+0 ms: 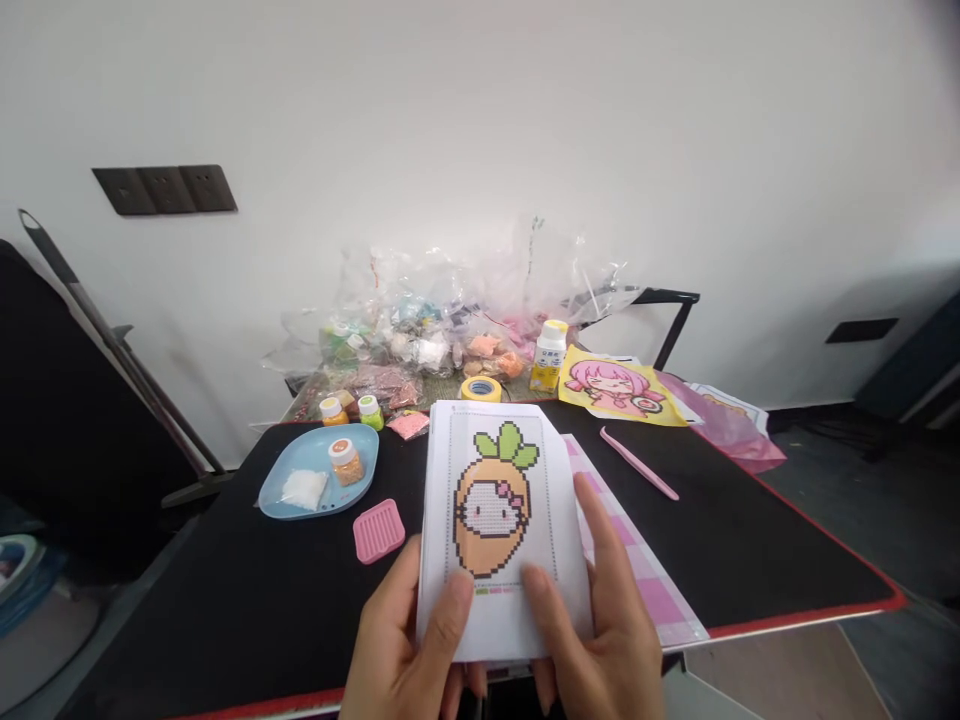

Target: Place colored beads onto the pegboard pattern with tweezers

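2 bare hands are nearest my remote view: the left hand [405, 635] pinches the lower left edge of a paper stack [491, 520], and the right hand [607, 630] holds its lower right side, forefinger pointing up along the edge. Both thumbs press the printed front, fingers curl behind; I can't tell whether its bottom touches the table. The stack is tilted in front of the table, a carrot-shaped figure on top. To my eye the sheets look loose, so an easing thumb could let them slip or fan out, and the curved upper right corner could crease.

Just beyond, left, lies a pink ribbed dish [379, 531]; a low swing of the stack might nudge it. Right, a pink checked sheet [637, 560] runs partly behind the stack, where dragging paper could shift it, near pink tweezers [640, 464].

Farther, a blue tray [274, 475] carries 1 upright jar [346, 463] that a careless sleeve might topple, spilling its contents if the cap is loose. Behind sit yellow tape [481, 389] and heaped plastic bags [431, 345].
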